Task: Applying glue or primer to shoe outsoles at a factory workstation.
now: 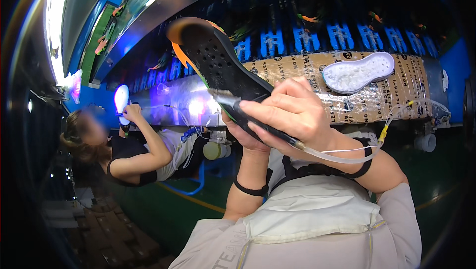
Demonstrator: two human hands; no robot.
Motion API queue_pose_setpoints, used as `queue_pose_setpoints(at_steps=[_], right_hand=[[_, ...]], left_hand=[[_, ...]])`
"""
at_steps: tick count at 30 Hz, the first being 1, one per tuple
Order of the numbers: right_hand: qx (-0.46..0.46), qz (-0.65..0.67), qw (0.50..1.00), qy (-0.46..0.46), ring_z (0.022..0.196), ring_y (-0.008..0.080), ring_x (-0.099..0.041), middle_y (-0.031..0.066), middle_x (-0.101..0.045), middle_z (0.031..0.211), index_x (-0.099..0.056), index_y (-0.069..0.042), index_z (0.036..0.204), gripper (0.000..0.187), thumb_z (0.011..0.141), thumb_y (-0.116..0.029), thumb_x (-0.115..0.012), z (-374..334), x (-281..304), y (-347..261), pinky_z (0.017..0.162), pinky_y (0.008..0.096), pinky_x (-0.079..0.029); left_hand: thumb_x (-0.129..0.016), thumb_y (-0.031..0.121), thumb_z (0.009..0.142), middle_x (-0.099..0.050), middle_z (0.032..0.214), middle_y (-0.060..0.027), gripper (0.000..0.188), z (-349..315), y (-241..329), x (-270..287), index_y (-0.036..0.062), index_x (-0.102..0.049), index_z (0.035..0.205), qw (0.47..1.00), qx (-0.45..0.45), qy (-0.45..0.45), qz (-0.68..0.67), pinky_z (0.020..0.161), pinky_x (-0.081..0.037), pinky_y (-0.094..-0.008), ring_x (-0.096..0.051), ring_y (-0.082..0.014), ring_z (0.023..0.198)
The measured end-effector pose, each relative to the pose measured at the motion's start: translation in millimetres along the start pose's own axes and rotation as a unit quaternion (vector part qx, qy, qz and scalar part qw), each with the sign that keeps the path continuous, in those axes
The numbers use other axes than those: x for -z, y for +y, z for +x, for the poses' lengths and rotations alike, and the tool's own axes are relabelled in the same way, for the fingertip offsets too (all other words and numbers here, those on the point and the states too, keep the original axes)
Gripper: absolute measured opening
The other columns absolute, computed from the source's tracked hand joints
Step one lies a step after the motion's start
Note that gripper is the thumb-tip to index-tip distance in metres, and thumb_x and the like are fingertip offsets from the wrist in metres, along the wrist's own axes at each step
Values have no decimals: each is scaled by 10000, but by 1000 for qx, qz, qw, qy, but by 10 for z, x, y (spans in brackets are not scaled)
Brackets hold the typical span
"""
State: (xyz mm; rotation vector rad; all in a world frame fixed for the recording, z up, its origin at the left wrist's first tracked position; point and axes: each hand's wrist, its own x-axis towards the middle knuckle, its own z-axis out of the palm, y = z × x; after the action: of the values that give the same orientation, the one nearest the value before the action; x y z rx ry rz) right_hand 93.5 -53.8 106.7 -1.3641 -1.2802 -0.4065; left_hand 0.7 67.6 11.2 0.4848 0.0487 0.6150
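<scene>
A black shoe upper with orange edges [214, 63] is tilted up in front of me, its perforated underside showing. My left hand [248, 134] grips it from below near its lower end, its fingers partly hidden behind the shoe and my other hand. Across the underside, my right hand [300, 112] holds a glue brush [225, 98] with a dark handle, its bristles by the shoe's edge. From the handle's end a clear tube [332, 158] runs off to the right. A white shoe sole [354, 73] lies hollow side up to the right.
Printed cardboard [342, 108] covers the bench under the sole. Behind it stands a row of blue holders [305, 38]. At the left, a co-worker [144, 152] holds a pale, brightly lit sole [121, 99]. A yellow connector [383, 133] joins tubing at the right.
</scene>
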Motion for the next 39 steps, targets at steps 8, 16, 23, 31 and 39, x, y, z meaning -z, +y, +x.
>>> queue_pose_setpoints(at_steps=[8,16,23,31,39], right_hand=[[13,-39,995,-91,792,211,-610,-1,-693,784,-799,-69,1040,301,753,-157,-825,-94,-84,-22,844,400,-462],[65,-66,989,-111,824,225,-597,-2,-677,811,-786,-47,1074,318,778,-154,-834,-88,10,2,897,405,-461],[-14,-8,989,-145,842,222,-600,-15,-680,801,-785,-87,1050,308,754,-130,-860,-5,250,-4,940,405,-490],[-57,98,981,-158,831,226,-602,24,-646,795,-775,-82,975,317,665,-104,-836,-6,447,-31,831,397,-463],[-50,177,953,-242,820,212,-611,3,-644,797,-787,-97,1065,304,770,-108,-859,-16,620,-15,795,377,-445]], left_hand=[[-445,716,985,-612,1440,-133,767,-77,-95,133,113,-562,1444,1000,6,18,-6,1139,-471,-462,-593,-299,1307],[-431,708,996,-635,1418,-175,756,-65,-47,60,129,-578,1460,994,-7,-1,-112,1153,-455,-519,-578,-363,1330],[-530,771,942,-651,1372,-207,817,-68,-12,145,154,-561,1477,999,11,42,-12,1058,-538,-548,-619,-418,1250],[-594,831,866,-514,1441,-271,959,26,63,-9,132,-518,1519,982,105,-85,-132,1036,-531,-568,-574,-423,1216],[-648,829,820,-490,1474,-318,1130,133,163,-103,15,-406,1565,966,111,-178,-152,1111,-490,-606,-525,-491,1335]])
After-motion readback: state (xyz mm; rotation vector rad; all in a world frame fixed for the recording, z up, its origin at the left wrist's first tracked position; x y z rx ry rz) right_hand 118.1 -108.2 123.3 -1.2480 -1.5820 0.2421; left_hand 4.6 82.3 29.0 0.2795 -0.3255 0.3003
